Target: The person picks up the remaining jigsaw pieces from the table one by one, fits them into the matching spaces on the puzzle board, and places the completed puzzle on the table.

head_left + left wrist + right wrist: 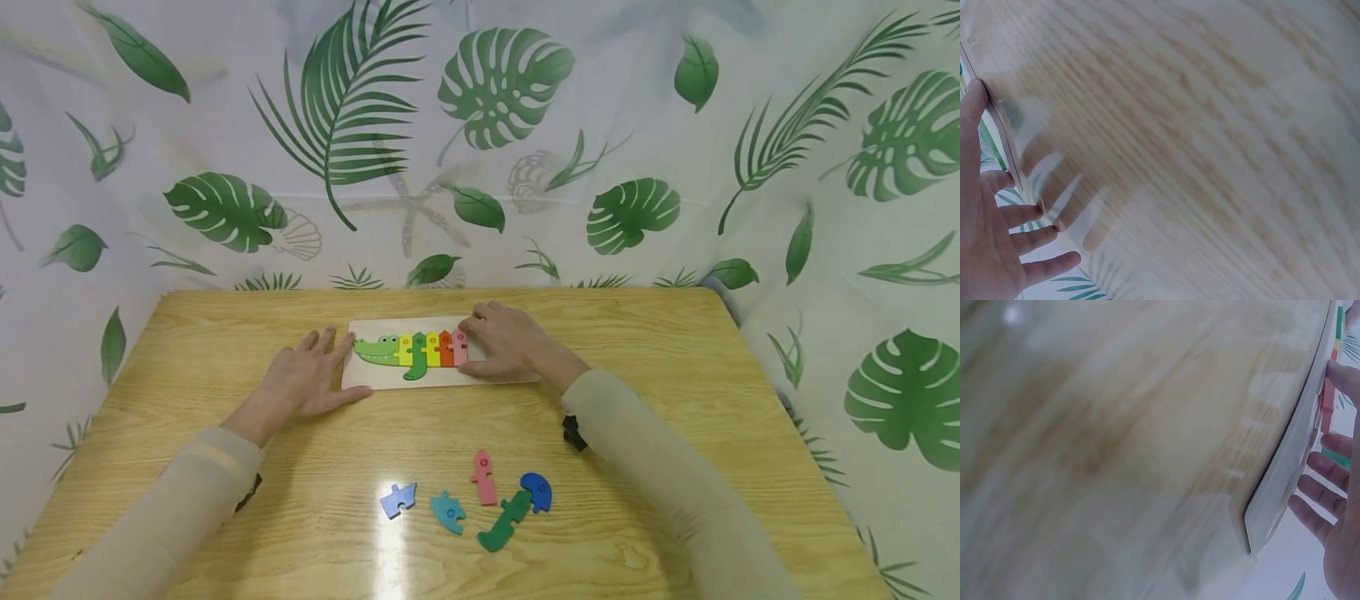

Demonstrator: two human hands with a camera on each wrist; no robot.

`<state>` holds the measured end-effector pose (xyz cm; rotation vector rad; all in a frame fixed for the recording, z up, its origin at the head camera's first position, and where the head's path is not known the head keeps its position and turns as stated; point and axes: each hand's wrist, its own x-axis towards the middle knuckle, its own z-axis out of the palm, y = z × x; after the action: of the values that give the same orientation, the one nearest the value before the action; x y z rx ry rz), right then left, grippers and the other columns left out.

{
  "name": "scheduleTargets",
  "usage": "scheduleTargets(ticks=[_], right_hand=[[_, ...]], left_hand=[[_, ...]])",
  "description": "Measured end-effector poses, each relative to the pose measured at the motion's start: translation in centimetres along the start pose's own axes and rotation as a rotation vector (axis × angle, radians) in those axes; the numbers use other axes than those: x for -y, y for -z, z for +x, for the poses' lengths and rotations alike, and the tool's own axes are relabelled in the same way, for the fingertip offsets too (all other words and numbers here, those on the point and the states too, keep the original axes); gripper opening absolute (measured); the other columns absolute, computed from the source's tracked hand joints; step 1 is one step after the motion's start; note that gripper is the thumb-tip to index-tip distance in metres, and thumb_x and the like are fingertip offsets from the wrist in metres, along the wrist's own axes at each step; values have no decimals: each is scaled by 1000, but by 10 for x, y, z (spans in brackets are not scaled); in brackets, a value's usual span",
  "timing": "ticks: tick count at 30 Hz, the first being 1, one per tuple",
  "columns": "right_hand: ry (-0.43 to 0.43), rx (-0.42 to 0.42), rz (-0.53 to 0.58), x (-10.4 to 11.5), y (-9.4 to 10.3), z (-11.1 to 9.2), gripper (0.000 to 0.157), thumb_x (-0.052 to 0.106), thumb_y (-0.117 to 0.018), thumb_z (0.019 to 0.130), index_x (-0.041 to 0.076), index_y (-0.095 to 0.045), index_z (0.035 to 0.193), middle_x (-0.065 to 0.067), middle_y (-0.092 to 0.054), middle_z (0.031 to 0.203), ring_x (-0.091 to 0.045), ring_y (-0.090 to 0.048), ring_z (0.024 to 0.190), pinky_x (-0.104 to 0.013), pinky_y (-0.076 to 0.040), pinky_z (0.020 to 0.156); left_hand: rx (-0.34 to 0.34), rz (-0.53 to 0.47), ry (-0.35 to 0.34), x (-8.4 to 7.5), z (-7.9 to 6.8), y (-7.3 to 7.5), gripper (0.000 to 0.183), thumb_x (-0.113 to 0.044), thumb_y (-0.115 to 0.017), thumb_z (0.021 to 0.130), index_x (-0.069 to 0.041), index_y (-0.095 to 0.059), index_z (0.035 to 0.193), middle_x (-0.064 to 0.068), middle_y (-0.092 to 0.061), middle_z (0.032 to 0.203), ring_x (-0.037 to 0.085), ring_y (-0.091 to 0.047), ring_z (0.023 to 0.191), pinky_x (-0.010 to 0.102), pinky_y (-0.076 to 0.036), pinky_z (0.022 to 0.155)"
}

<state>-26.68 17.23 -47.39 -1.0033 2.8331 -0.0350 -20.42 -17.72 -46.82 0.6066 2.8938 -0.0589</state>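
Observation:
A wooden puzzle board (pixel 382 382) lies near the back of the table, bearing a green crocodile head (pixel 377 353) and a row of yellow, green and orange-red puzzle pieces. At the row's right end is a pink puzzle piece (pixel 461 350). My right hand (pixel 510 340) pinches it lengthwise, thumb at its near end and forefinger at its far end. In the right wrist view the other fingers (pixel 1313 519) are spread over the board's bare right part. My left hand (pixel 303 375) has its fingers spread, thumb and forefinger against the board's left end.
Loose puzzle pieces lie on the table (pixel 300 517) before the board: a light-blue one (pixel 398 500), a teal one (pixel 447 510), another pink one (pixel 484 479), a dark green one (pixel 504 523) and a blue one (pixel 536 490). A leaf-patterned cloth (pixel 555 217) hangs behind the table.

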Motion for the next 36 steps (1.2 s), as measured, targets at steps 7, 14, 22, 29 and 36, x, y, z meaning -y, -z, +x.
scheduleTargets(ticks=[7, 14, 22, 29, 36], right_hand=[[0, 4, 8, 1, 1, 0, 75, 70, -60, 92, 18, -62, 146, -9, -60, 134, -26, -57, 114, -42, -55, 97], [15, 4, 0, 1, 2, 3, 74, 70, -59, 92, 19, -62, 145, -7, -60, 128, -24, -56, 108, -41, -55, 91], [5, 31, -13, 2, 4, 4, 75, 71, -59, 92, 20, -61, 146, -6, -59, 125, -23, -54, 106, -38, -53, 88], [0, 40, -23, 3, 3, 4, 74, 71, -58, 92, 21, -61, 147, -5, -58, 125, -22, -53, 105, -37, -52, 88], [17, 22, -22, 1, 1, 6, 75, 70, -58, 91, 19, -62, 147, -6, -58, 124, -22, -53, 103, -38, -51, 86]], left_hand=[[10, 0, 5, 0, 0, 1, 101, -79, -48, 97, -9, -28, 167, 30, -33, 168, 54, -43, 150, 70, -51, 105], [18, 5, 5, 0, 1, 2, 101, -79, -48, 97, -9, -27, 168, 30, -32, 169, 54, -43, 150, 70, -52, 105], [22, -7, 6, -1, 0, 2, 101, -79, -47, 97, -10, -27, 168, 30, -32, 169, 54, -42, 150, 71, -50, 106], [21, -4, 5, -1, 0, 2, 101, -79, -48, 97, -10, -27, 168, 30, -32, 169, 54, -42, 150, 70, -51, 106], [14, 10, 1, 0, 0, 1, 101, -79, -47, 97, -9, -28, 167, 30, -32, 169, 54, -43, 150, 70, -51, 106]])
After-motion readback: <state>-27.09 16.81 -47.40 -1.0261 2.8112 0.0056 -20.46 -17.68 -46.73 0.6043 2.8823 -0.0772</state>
